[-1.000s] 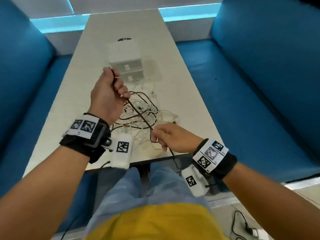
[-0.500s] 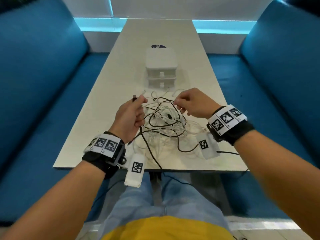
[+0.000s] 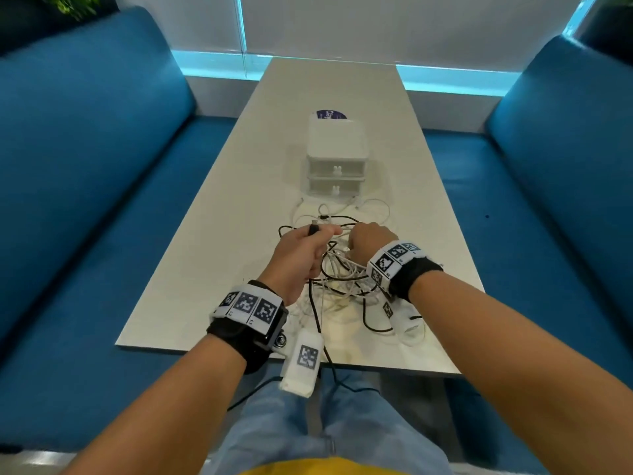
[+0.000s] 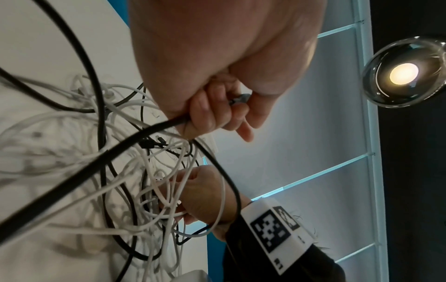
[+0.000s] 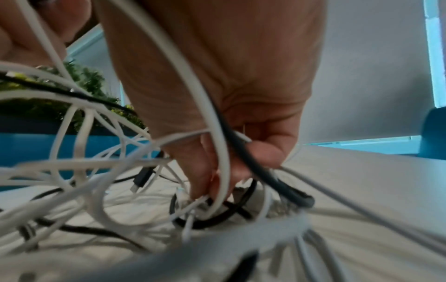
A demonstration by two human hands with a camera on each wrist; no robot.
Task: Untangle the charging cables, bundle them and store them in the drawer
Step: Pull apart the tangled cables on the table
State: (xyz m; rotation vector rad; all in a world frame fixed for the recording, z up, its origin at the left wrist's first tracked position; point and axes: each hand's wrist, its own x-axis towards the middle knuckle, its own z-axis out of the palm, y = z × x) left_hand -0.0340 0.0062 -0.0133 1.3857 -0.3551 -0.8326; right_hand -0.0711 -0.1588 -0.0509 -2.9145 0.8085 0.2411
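So the left hand [image 3: 301, 255] has its fingers curled tight around one black cable [image 4: 79, 177] near its plug end [image 3: 313, 229] — the plug pokes out just past the thumb. My read is that holding the free end like this is so that one cable can be traced and fed back out through the knot while everything else stays put.

The right hand [image 3: 371, 243] is down in the tangle [image 3: 342, 282], fingers bunched together and pinching into a cluster of white cables [image 5: 217, 171], with a black strand running across them too. Which exact strand it's actually got, can't tell — too much crossing over. Looks like it's pinning or loosening the snarl so the left can pull.

The whole mess of black and white cables sits on the table [image 3: 239, 207] between the hands and the near edge, with one black strand trailing off the edge toward the lap. Nothing's bundled yet.

The drawer unit [image 3: 337, 159] is further up the table, well clear of the hands, both drawers closed — so that'll need opening later. A few white loops lie just in front of it. There's a dark sticker [image 3: 329, 114] behind it, and blue bench seats [image 3: 85, 149] either side
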